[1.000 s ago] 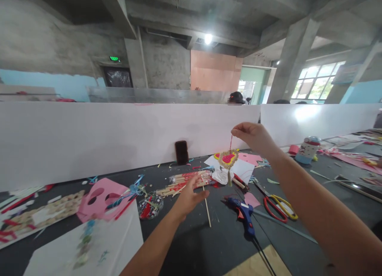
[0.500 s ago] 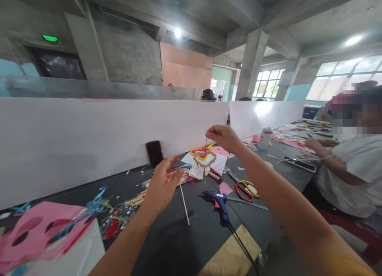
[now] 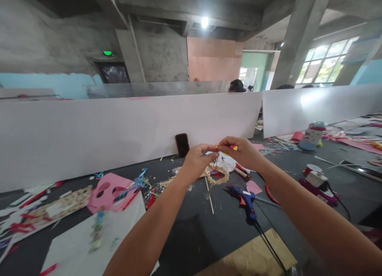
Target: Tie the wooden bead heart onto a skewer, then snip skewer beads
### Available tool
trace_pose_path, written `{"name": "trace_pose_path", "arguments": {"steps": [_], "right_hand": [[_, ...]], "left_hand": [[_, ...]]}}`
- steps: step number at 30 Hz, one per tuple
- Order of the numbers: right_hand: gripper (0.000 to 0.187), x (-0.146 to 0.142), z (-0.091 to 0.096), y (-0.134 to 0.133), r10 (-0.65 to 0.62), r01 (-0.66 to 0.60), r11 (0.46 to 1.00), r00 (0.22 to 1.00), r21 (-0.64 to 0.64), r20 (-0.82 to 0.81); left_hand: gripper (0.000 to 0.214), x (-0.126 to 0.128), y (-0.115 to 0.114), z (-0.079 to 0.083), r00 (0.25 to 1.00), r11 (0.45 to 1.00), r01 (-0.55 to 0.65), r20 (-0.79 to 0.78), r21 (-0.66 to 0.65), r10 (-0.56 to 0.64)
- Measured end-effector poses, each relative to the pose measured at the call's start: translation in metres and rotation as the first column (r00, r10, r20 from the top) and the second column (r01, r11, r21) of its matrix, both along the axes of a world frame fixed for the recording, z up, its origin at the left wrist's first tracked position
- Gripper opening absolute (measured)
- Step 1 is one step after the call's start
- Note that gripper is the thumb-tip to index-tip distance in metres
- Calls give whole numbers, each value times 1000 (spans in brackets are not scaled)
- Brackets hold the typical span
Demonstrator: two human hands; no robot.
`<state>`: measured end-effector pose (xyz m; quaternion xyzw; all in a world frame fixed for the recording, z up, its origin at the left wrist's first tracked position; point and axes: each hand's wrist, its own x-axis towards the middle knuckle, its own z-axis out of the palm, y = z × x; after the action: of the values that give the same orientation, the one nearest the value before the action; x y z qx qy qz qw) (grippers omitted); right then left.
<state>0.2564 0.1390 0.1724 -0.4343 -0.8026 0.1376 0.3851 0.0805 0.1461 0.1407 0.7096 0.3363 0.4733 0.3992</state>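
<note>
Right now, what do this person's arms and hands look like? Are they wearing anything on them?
The left hand and right hand are bare, with no gloves. The left forearm and right forearm are bare too: no sleeve, watch, bracelet or cable shows on them.

Left hand (image 3: 197,162) has come up from its open, spread pose and now sits against the right hand (image 3: 240,152), fingertips at the red string (image 3: 217,161), grip unclear. Right hand has dropped and moved inward, no longer raised at arm's length. Beaded heart ornament (image 3: 217,181) no longer dangles clear, now hangs low just under both hands, tilted. View has swung back left: scissors (image 3: 271,196) now mostly behind the right forearm, only red handle showing; spool (image 3: 312,169) has come into view at right
</note>
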Motion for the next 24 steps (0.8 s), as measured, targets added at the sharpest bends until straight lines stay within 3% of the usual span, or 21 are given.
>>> {"name": "trace_pose_path", "arguments": {"steps": [5, 11, 15, 18, 21, 24], "right_hand": [[19, -6, -7, -3, 36, -36, 999, 999, 15, -19], [23, -8, -12, -5, 97, -96, 995, 993, 22, -64], [26, -1, -18, -3, 127, -133, 990, 984, -42, -127], [30, 13, -23, -8, 53, -65, 996, 983, -66, -177], [33, 34, -31, -22, -98, 85, 994, 975, -73, -201], [34, 61, -45, -42, -272, 252, 959, 946, -125, -176]], "left_hand": [[16, -5, 1, -4, 999, 998, -29, 15, 60, 28], [18, -2, -2, -7, 999, 1000, 16, 52, 23, -18], [21, 2, -5, -11, 1000, 1000, -2, 31, 14, 1], [20, 3, -6, -11, 998, 998, -55, 1, 37, 55], [18, 2, -5, -10, 995, 993, -103, -12, 54, 103], [19, 0, -2, -9, 988, 987, -153, -10, 51, 154]]}}
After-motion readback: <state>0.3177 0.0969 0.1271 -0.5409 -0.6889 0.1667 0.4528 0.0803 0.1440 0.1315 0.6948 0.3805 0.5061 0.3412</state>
